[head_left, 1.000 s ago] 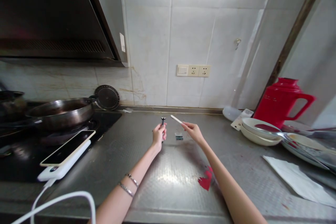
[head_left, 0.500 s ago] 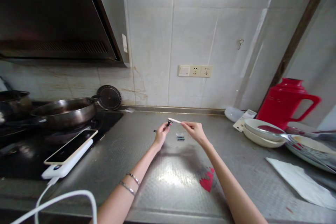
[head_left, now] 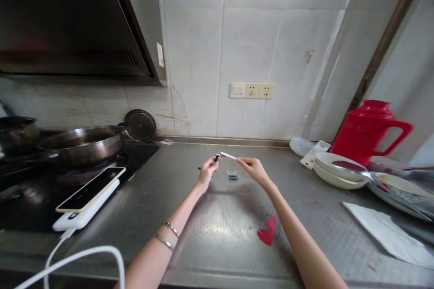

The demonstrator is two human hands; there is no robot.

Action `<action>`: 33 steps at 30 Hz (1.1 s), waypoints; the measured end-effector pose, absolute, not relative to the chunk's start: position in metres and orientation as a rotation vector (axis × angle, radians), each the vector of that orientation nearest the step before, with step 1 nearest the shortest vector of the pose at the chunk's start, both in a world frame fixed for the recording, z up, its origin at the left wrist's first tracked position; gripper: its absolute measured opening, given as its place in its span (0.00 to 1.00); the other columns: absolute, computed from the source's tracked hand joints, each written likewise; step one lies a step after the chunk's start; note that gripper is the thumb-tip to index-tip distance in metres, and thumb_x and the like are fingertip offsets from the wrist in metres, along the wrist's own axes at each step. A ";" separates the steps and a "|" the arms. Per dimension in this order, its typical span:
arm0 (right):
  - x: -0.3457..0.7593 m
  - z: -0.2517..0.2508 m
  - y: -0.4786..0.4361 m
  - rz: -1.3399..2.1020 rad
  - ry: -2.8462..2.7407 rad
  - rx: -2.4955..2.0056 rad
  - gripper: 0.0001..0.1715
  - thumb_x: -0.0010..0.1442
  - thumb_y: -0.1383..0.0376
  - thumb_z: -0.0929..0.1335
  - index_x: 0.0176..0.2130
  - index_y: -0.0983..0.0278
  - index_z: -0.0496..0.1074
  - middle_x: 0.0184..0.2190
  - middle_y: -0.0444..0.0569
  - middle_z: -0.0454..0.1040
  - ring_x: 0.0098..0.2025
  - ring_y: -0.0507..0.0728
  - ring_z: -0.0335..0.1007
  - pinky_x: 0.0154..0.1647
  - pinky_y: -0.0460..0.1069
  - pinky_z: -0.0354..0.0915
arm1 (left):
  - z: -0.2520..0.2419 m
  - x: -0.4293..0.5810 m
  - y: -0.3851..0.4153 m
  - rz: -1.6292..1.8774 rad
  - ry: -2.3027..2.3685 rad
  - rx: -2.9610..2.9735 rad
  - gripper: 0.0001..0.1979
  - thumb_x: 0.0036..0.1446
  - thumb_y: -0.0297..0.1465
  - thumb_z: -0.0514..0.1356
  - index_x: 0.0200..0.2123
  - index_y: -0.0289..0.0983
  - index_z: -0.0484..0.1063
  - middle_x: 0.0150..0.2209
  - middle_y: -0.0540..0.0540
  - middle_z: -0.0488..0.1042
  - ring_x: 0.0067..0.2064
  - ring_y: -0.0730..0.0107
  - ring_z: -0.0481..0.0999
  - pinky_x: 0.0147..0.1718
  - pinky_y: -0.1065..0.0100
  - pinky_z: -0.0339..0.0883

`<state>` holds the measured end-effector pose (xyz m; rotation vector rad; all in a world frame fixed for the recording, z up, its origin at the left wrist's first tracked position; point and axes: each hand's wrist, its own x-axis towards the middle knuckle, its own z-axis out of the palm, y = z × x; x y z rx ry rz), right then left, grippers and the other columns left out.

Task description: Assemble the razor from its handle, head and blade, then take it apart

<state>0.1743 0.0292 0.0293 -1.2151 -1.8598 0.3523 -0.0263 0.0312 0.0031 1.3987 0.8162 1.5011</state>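
My left hand (head_left: 205,174) is closed on a small black tool with a silvery head (head_left: 216,158), which stands up from the fingertips. It is too small to name for sure. My right hand (head_left: 252,170) pinches a slim white stick (head_left: 228,156) by its right end. The stick's far end points left and lies close to the silvery head, seemingly just apart from it. Below and between the hands, a small clear case with dark teal parts (head_left: 232,175) rests on the metal counter (head_left: 220,216). A little black piece (head_left: 200,168) lies beside my left fingers.
To the left, a phone (head_left: 91,189) lies on a white power bank (head_left: 77,220) with a cable, near a steel pan (head_left: 84,146) on the stove. At right stand a red thermos jug (head_left: 368,133), bowls (head_left: 339,178) and a white paper sheet (head_left: 386,230). A red heart-shaped sticker (head_left: 267,231) marks the counter.
The white stick has drawn slightly right, off the black tool's head, which now shows more fully. My left hand has tilted a little.
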 end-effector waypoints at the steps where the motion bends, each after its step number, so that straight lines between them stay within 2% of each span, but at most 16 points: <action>1: 0.175 0.028 0.030 0.385 -1.843 -1.215 0.30 0.56 0.48 0.59 0.38 0.66 0.77 0.22 0.44 0.71 0.25 0.52 0.63 0.25 0.44 0.57 | 0.004 -0.027 0.032 1.509 0.821 1.397 0.13 0.49 0.36 0.58 0.37 0.37 0.74 0.21 0.52 0.63 0.25 0.75 0.60 0.25 0.73 0.50; 4: 0.172 0.022 0.035 0.508 -1.775 -1.231 0.29 0.56 0.49 0.59 0.45 0.64 0.74 0.19 0.41 0.68 0.22 0.50 0.60 0.22 0.43 0.58 | 0.004 -0.028 0.033 1.521 0.836 1.381 0.14 0.49 0.37 0.58 0.39 0.37 0.73 0.20 0.52 0.62 0.24 0.76 0.59 0.23 0.73 0.49; 6: 0.166 0.018 0.038 0.567 -1.723 -1.263 0.28 0.56 0.51 0.60 0.45 0.65 0.73 0.18 0.41 0.66 0.20 0.50 0.60 0.19 0.43 0.59 | 0.004 -0.028 0.034 1.526 0.831 1.375 0.14 0.49 0.36 0.58 0.39 0.37 0.73 0.20 0.52 0.62 0.23 0.76 0.60 0.23 0.74 0.50; 11: 0.149 0.015 0.036 0.433 -1.707 -1.515 0.24 0.59 0.57 0.56 0.29 0.67 0.74 0.16 0.48 0.70 0.18 0.51 0.65 0.22 0.44 0.59 | 0.003 -0.027 0.036 1.558 0.800 1.350 0.14 0.49 0.36 0.58 0.39 0.37 0.72 0.21 0.52 0.63 0.24 0.76 0.61 0.24 0.74 0.52; 14: 0.137 0.014 0.026 0.273 -1.828 -1.763 0.23 0.57 0.59 0.58 0.22 0.66 0.73 0.21 0.55 0.75 0.24 0.54 0.70 0.25 0.44 0.59 | 0.002 -0.027 0.036 1.556 0.796 1.334 0.14 0.49 0.37 0.58 0.39 0.37 0.72 0.22 0.52 0.64 0.24 0.76 0.62 0.24 0.74 0.53; 18: 0.119 0.007 0.013 0.161 -1.970 -1.958 0.20 0.55 0.59 0.60 0.28 0.67 0.75 0.30 0.61 0.77 0.33 0.61 0.74 0.29 0.47 0.62 | 0.002 -0.027 0.036 1.557 0.779 1.297 0.14 0.48 0.36 0.58 0.38 0.37 0.72 0.21 0.52 0.64 0.23 0.77 0.62 0.24 0.74 0.54; 23: 0.101 -0.001 0.005 0.149 -2.082 -2.002 0.20 0.55 0.60 0.60 0.36 0.67 0.75 0.36 0.62 0.76 0.38 0.64 0.73 0.34 0.52 0.65 | 0.003 -0.025 0.034 1.542 0.787 1.255 0.14 0.47 0.37 0.59 0.38 0.36 0.72 0.21 0.52 0.64 0.23 0.77 0.62 0.23 0.74 0.55; 27: 0.094 -0.004 0.002 0.134 -2.103 -2.021 0.20 0.55 0.61 0.59 0.39 0.68 0.75 0.37 0.64 0.75 0.40 0.65 0.73 0.36 0.53 0.65 | 0.004 -0.024 0.032 1.531 0.778 1.242 0.14 0.47 0.36 0.60 0.37 0.36 0.72 0.21 0.52 0.64 0.23 0.77 0.62 0.24 0.74 0.55; 33: 0.096 -0.005 0.004 0.119 -2.106 -1.995 0.21 0.55 0.59 0.60 0.38 0.68 0.75 0.36 0.64 0.76 0.38 0.65 0.73 0.34 0.53 0.64 | 0.001 -0.023 0.033 1.512 0.780 1.249 0.14 0.47 0.36 0.60 0.37 0.36 0.72 0.21 0.52 0.63 0.22 0.77 0.62 0.23 0.74 0.53</action>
